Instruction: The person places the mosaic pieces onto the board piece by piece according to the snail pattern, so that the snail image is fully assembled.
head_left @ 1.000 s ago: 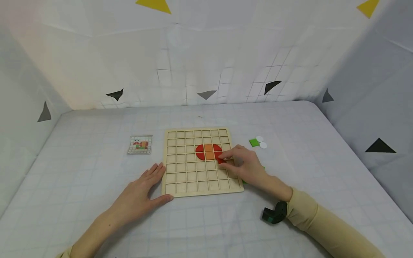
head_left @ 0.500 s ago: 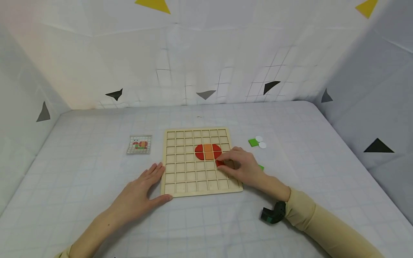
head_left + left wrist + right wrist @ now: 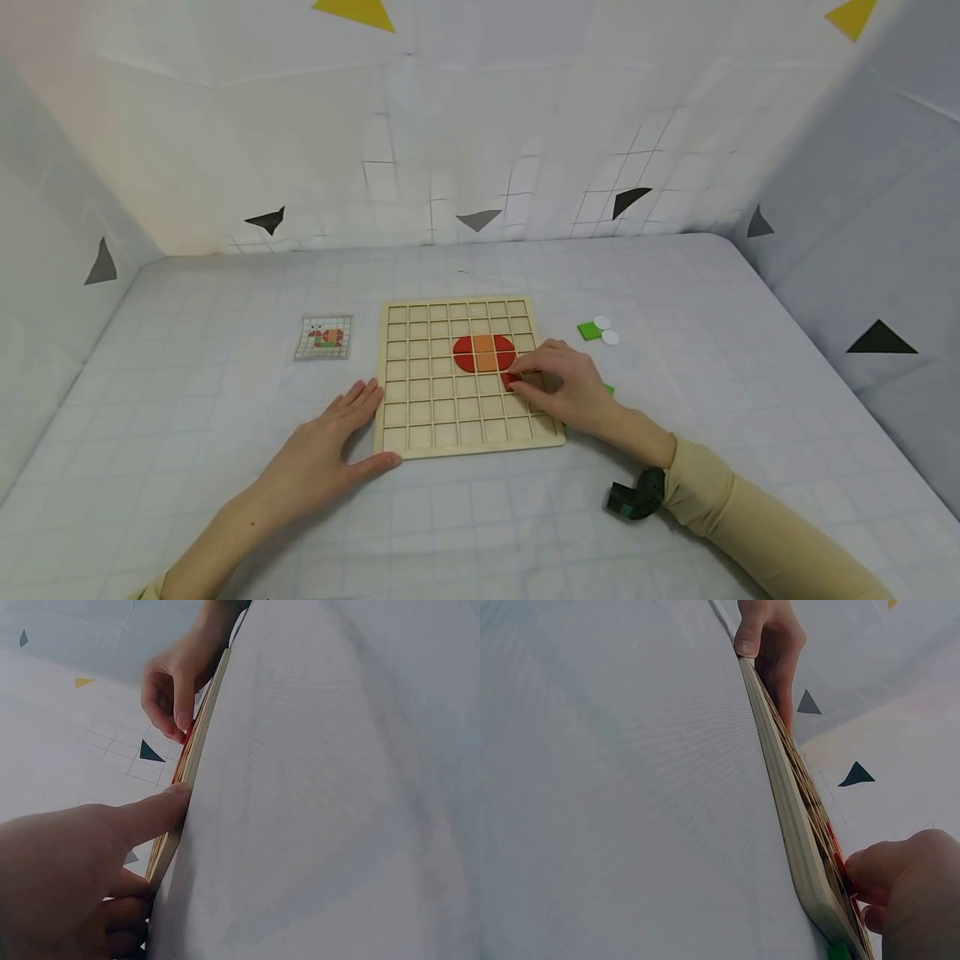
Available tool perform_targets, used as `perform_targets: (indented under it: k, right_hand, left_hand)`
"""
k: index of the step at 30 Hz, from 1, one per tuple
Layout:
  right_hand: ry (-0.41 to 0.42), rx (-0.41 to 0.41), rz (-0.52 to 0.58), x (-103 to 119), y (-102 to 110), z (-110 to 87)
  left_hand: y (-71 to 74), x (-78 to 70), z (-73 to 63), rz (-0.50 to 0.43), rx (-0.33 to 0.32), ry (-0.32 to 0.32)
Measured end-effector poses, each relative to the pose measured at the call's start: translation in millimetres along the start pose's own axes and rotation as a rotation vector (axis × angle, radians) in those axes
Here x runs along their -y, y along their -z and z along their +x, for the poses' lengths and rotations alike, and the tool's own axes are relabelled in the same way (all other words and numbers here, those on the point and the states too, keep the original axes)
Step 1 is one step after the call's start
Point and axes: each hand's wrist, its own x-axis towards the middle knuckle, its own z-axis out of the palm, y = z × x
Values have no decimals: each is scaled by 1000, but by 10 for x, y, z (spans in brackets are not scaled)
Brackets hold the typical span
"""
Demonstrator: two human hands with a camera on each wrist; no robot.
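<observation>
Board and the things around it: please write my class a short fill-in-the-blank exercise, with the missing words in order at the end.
1. The colour of the piece pinched by the right hand is ____.
2. The colour of the two discs by the green tile is ____.
3. In the head view, the card lies to the ____ of the board.

Missing words: red; white; left.

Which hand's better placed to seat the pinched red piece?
Right, likely: the right hand pinches that red piece at the right half of the board. The left hand touches the board's left edge, away from the piece; it seems better suited to steadying.
</observation>
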Motion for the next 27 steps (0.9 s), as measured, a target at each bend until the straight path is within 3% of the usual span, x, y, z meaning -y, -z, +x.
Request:
perform_targets:
  k: [18, 27]
  right_hand:
    - [-36, 24, -9, 43, 17, 7]
    - [-107, 24, -13, 82, -7, 0]
  left_hand:
    - [2, -8, -1, 5, 2, 5]
    - [6, -9, -1, 9, 3, 4]
